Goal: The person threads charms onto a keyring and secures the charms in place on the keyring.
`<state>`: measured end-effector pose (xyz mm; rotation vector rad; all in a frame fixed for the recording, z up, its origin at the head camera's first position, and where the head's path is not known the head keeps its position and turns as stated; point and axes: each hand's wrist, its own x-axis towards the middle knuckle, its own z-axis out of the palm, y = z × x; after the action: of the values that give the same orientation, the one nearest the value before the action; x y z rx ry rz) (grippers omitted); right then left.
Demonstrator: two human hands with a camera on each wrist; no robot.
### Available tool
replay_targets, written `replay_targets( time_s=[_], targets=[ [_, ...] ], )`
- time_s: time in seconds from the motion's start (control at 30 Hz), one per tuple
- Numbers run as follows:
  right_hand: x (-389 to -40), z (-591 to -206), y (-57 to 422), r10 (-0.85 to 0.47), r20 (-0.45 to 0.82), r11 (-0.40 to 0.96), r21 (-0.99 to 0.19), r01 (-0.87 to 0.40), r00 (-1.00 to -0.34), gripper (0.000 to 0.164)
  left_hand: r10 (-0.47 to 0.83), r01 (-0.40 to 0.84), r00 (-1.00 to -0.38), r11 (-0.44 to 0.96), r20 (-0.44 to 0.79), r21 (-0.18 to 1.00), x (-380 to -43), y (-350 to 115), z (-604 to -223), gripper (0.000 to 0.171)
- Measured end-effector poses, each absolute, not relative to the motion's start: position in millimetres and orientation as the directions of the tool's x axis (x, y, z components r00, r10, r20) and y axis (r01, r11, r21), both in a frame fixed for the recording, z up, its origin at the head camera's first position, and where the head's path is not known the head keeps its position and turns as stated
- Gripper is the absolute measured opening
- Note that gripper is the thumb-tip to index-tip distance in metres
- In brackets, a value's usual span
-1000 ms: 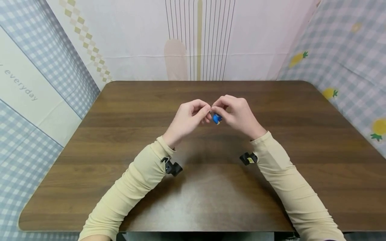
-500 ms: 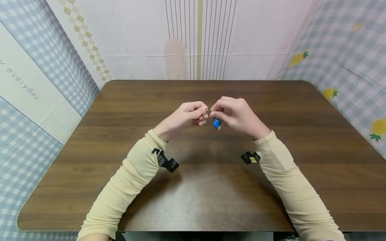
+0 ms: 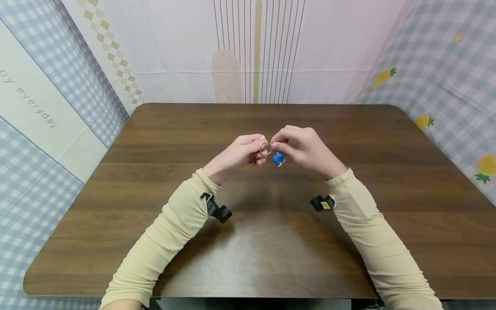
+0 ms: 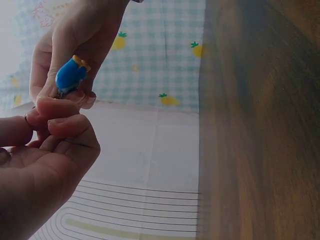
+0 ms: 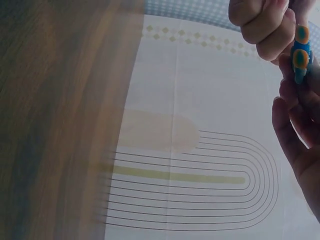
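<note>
Both hands meet in the air above the middle of the wooden table. My left hand [image 3: 244, 154] pinches a thin metal key ring [image 3: 270, 152] between thumb and fingers. Close beside it, my right hand [image 3: 301, 145] has thumb and index finger pinched together at the ring's right side. Below those fingertips hangs a small blue figure charm [image 3: 278, 158] with yellow-orange parts. In the left wrist view the charm [image 4: 70, 76] shows its rounded blue side. The right wrist view shows its orange patches [image 5: 300, 58]. The link between charm and ring is mostly hidden by the fingers.
A dark brown wooden table [image 3: 174, 142] with rounded corners spreads under both arms. Behind it hangs a white patterned cloth [image 3: 329, 47], with blue checked cloth [image 3: 430, 73] at the sides. Small black cameras [image 3: 219, 212] sit on both wrists.
The left hand has drawn slightly left and down and turned, so the ring now shows between the hands. The charm hangs a little lower; the right hand has barely moved.
</note>
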<state>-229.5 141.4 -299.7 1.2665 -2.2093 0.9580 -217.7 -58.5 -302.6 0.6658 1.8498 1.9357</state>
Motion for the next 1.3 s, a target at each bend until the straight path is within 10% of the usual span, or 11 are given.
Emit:
replay_targets(
  time_s=[0.63, 0.8, 1.3],
  targets=[
    [-229, -303, 137, -0.597, 0.666, 0.394, -0.242, -0.887, -0.447, 0.006, 0.492, 0.066, -0.87, 0.069, 0.023, 0.995, -222, -60, -305, 0.032],
    [-229, -304, 137, -0.551, 0.673, 0.434, -0.273, -0.858, -0.493, 0.006, 0.394, 0.126, -0.914, 0.053, 0.095, 0.991, -224, -61, -305, 0.01],
    [-231, -305, 135, -0.543, 0.634, 0.461, -0.324, -0.826, -0.551, 0.008, 0.204, 0.357, -0.919, 0.07, 0.337, 0.931, -227, -60, -312, 0.017]
  ],
)
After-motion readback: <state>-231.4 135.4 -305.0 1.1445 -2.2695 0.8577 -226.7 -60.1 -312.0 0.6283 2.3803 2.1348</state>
